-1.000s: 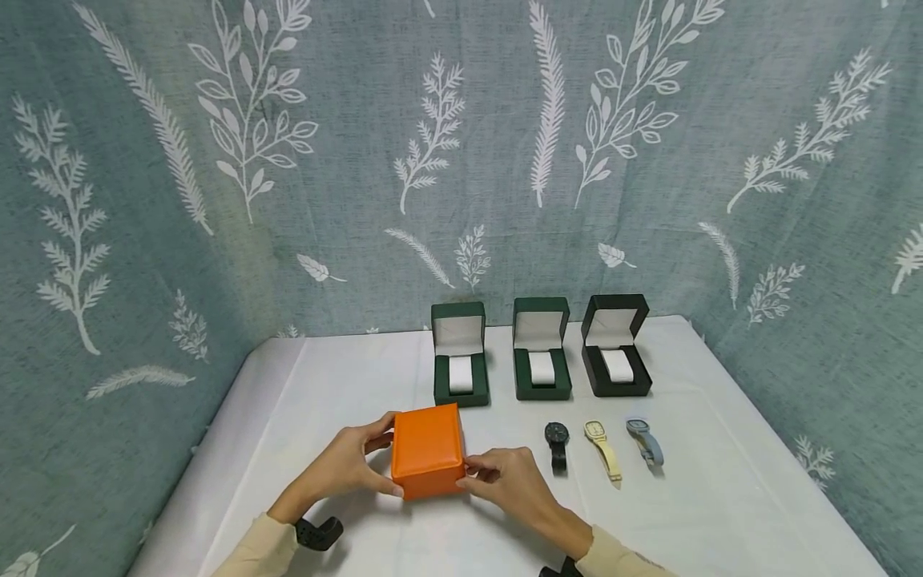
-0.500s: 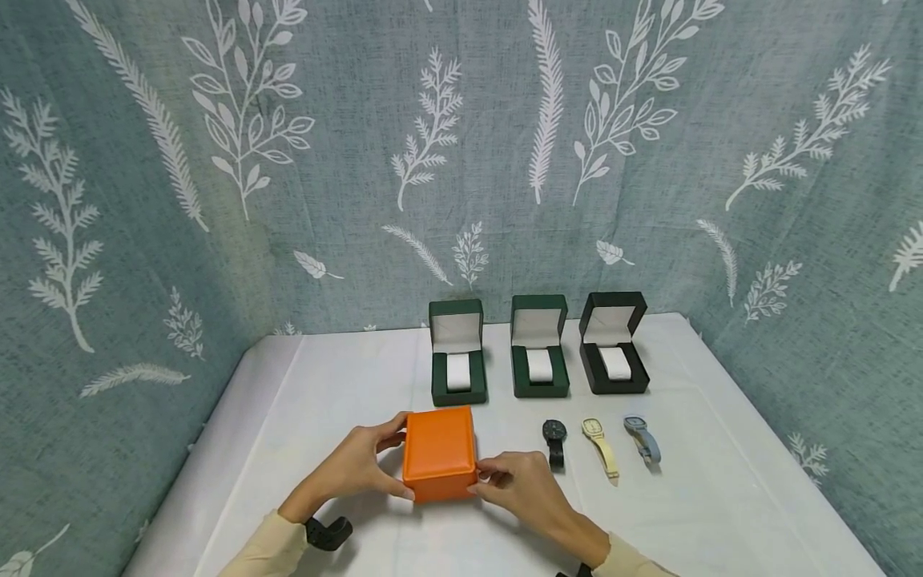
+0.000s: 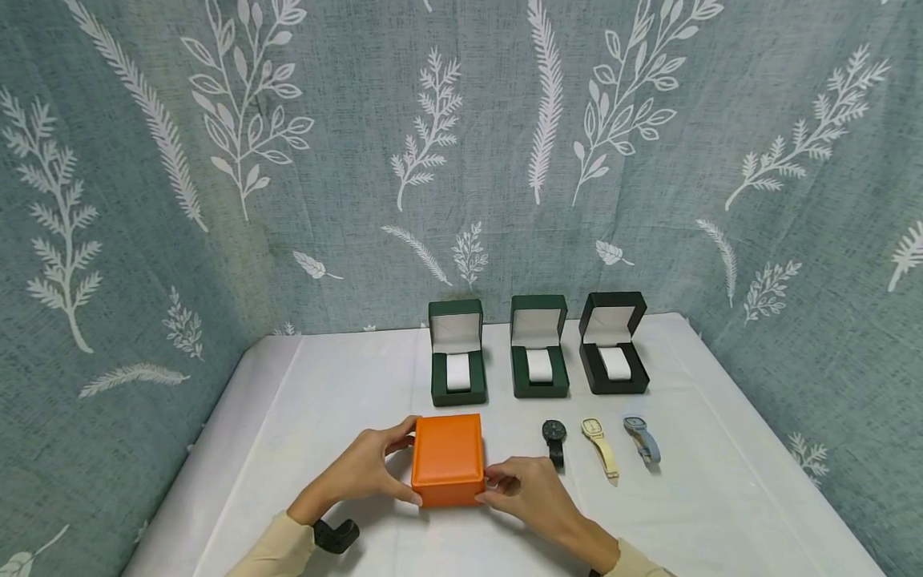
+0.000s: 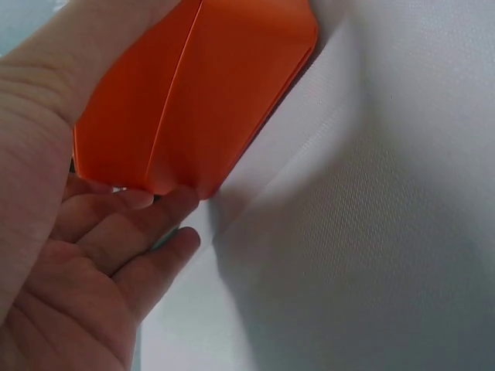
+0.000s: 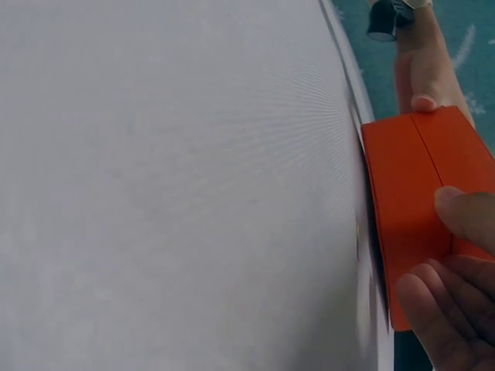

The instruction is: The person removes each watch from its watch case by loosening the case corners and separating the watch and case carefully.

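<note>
A closed orange watch box (image 3: 448,453) stands at the near middle of the white table. My left hand (image 3: 366,471) grips its left side, thumb at the front corner and fingers reaching toward the back. In the left wrist view those fingers (image 4: 139,232) curve along the box's edge, below the seam side. At the right side, my right hand (image 3: 528,490) holds the box with a bent thumb and fingers. The right wrist view has the right thumb (image 5: 468,216) on the lid seam, with the curled fingers lower on the same side.
Behind stand two open green watch boxes (image 3: 459,398) and an open black one (image 3: 620,387), each with a white cushion. Right of the orange box lie a black watch (image 3: 555,441), a yellow watch (image 3: 602,449) and a blue watch (image 3: 644,441). A patterned curtain (image 3: 346,160) surrounds the table.
The orange box has shifted right and slightly nearer to me, with both hands staying on it. The open boxes and watches have not moved.
</note>
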The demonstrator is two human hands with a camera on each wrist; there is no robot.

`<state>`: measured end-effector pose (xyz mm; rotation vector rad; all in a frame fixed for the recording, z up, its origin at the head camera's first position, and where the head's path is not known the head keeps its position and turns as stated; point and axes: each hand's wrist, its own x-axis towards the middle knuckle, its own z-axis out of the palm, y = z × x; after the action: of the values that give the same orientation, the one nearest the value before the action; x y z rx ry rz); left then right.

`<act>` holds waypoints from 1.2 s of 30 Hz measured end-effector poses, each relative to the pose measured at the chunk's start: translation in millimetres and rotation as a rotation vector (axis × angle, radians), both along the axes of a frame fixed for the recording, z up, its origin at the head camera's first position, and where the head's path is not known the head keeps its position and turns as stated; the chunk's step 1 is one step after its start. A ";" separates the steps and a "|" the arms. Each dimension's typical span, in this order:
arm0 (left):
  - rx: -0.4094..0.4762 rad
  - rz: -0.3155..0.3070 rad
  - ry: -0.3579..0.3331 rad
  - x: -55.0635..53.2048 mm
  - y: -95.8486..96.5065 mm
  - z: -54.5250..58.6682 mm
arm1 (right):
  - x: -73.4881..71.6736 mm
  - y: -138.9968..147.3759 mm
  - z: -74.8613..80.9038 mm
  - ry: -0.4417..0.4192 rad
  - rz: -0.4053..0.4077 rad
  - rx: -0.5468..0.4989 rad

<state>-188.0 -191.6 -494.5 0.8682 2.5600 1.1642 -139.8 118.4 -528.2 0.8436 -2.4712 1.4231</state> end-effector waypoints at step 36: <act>-0.044 0.034 0.074 7.2 -18.6 -8.1 | -19.6 -1.6 17.1 -0.105 0.126 0.028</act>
<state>-180.8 -210.2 -502.6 0.8774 2.6593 1.0996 -159.4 116.8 -511.1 0.9699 -2.5616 1.5133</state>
